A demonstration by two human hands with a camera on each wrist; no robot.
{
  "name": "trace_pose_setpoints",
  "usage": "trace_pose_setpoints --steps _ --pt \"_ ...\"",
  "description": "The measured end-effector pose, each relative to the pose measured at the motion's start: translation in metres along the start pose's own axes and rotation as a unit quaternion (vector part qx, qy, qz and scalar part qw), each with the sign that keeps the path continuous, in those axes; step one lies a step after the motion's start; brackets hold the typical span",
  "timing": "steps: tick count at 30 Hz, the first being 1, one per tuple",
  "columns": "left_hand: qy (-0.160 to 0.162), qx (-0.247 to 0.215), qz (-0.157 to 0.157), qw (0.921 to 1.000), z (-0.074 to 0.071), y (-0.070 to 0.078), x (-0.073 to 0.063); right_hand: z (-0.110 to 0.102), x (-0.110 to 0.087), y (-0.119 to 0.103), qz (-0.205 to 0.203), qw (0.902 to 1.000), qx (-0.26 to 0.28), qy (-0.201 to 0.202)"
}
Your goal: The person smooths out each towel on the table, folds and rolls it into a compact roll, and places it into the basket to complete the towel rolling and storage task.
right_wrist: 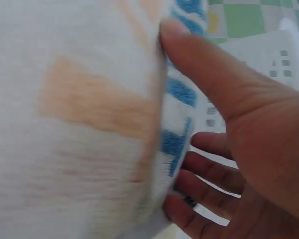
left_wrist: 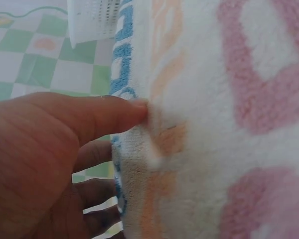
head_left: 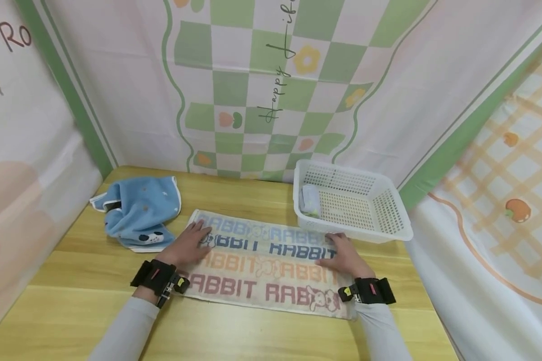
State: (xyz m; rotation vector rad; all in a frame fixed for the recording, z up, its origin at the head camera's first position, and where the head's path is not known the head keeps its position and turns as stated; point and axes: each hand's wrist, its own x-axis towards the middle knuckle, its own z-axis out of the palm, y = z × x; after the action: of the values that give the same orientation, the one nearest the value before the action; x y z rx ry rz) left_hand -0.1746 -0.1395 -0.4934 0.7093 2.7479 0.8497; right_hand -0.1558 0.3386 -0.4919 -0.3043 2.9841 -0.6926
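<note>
A pale towel (head_left: 266, 286) with rows of coloured "RABBIT" lettering lies spread on the wooden table, with a crease running between its light blue and dark blue rows. My left hand (head_left: 187, 245) rests on its left end, fingers spread toward the far corner. In the left wrist view the left thumb (left_wrist: 122, 115) touches the towel at an orange letter. At the other end my right hand (head_left: 345, 254) touches the cloth, its thumb over the dark blue lettering. The right wrist view shows the right fingers (right_wrist: 209, 184) at the blue-lettered part.
A crumpled blue towel (head_left: 142, 208) with a dog picture lies left of my left hand. Behind my right hand stands a white perforated basket (head_left: 399, 220) holding a rolled pale cloth (head_left: 310, 199). Printed curtains (head_left: 135, 100) hang around the wooden table (head_left: 235, 333).
</note>
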Motion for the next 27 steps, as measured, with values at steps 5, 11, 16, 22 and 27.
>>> trace_pose_setpoints --steps 5,11,16,22,27 --pt "0.011 0.017 -0.027 0.9994 -0.011 0.004 0.010 -0.006 0.002 -0.002 0.025 0.9995 0.009 0.015" --pt "0.019 0.062 -0.029 0.9975 -0.024 0.002 0.023 -0.004 0.005 0.002 0.043 0.9985 -0.024 0.023" --pt "0.004 0.046 -0.036 0.9983 -0.034 -0.002 0.034 -0.007 0.003 0.001 0.040 0.9985 -0.023 0.029" --pt "-0.002 0.069 -0.049 0.9964 -0.033 -0.007 0.038 -0.007 -0.002 -0.003 -0.012 0.9962 -0.063 0.059" --pt "0.016 0.042 -0.024 0.9987 -0.029 -0.008 0.040 -0.010 -0.009 -0.001 -0.008 0.9989 -0.028 0.037"
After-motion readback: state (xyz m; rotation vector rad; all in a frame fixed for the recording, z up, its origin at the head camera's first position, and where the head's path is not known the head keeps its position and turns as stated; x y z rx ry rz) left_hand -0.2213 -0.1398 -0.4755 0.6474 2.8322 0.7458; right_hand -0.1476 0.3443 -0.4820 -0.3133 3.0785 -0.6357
